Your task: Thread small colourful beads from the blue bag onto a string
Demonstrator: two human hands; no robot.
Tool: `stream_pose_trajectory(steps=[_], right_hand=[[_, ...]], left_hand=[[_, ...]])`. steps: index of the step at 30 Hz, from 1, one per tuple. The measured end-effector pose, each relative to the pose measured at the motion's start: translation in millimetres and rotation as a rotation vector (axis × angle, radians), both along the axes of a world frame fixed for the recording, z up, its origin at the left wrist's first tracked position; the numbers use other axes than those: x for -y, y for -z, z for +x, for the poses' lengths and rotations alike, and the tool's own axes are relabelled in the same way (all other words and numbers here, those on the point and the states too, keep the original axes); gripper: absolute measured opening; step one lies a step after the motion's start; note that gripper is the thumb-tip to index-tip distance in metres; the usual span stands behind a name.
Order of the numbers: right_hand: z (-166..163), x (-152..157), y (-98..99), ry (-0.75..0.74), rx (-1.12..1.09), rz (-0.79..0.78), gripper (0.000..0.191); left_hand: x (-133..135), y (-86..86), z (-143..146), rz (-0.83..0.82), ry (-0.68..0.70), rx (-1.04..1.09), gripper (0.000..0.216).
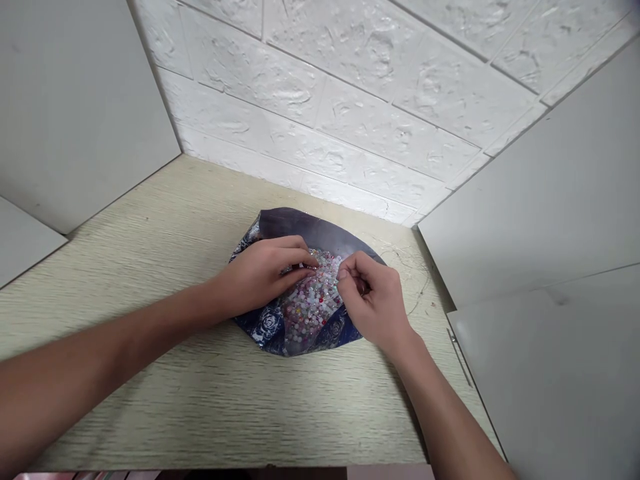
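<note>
A dark blue bag (267, 327) with silvery rose prints lies open on the table. Its grey inner side (315, 230) faces up, and a heap of small beads (313, 300), mostly clear and white with some red ones, fills it. My left hand (270, 270) reaches in from the left; its thumb and fingertips come together at the beads, and what is between them is too small to tell. Over the bag's right side, my right hand (373, 293) is closed in a pinch, the other fingers curled. Whatever it grips cannot be made out.
The pale wood-grain table (210, 393) carries the bag. A white brick-pattern wall (300, 120) rises behind it. White panels stand at the left (85, 100) and right (545, 180). Fine thread-like strands (425, 283) lie right of the bag, near a thin metal piece (460, 357).
</note>
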State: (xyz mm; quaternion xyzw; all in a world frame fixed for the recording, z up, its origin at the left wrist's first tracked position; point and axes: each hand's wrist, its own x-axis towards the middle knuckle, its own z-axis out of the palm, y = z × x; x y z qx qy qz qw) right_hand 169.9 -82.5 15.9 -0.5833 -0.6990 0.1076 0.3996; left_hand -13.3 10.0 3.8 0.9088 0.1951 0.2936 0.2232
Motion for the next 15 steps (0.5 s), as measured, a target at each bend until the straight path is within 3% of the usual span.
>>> stream_pose_trajectory(steps=[15], right_hand=[[-3.4, -2.2, -2.2, 0.027, 0.144, -0.075, 0.014]], left_hand=[[0.9, 0.1, 0.3, 0.019, 0.034, 0.047, 0.017]])
